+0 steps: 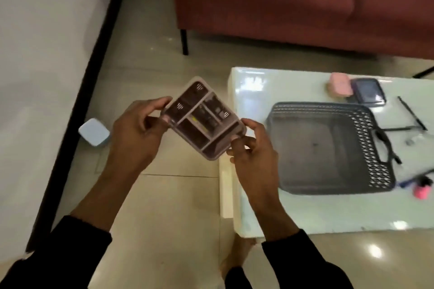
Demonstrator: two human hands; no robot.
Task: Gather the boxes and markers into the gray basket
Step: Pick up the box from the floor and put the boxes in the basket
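I hold a pale pink box with a clear divided lid (203, 118) in the air left of the table, over the floor. My left hand (138, 129) pinches its left end and my right hand (252, 148) pinches its lower right corner. The gray basket (328, 148) sits on the glossy table (305, 213) and nothing lies inside it. Behind the basket lie a small pink box (338, 83) and a dark box with a clear lid (368, 91). Black markers (411, 112) lie to the basket's right. A pink-capped marker (422, 186) sits at the right edge.
A light blue box (94, 132) lies on the tiled floor near the dark skirting of the white wall. A maroon sofa (293, 0) stands behind the table. The table's left edge is just right of my hands.
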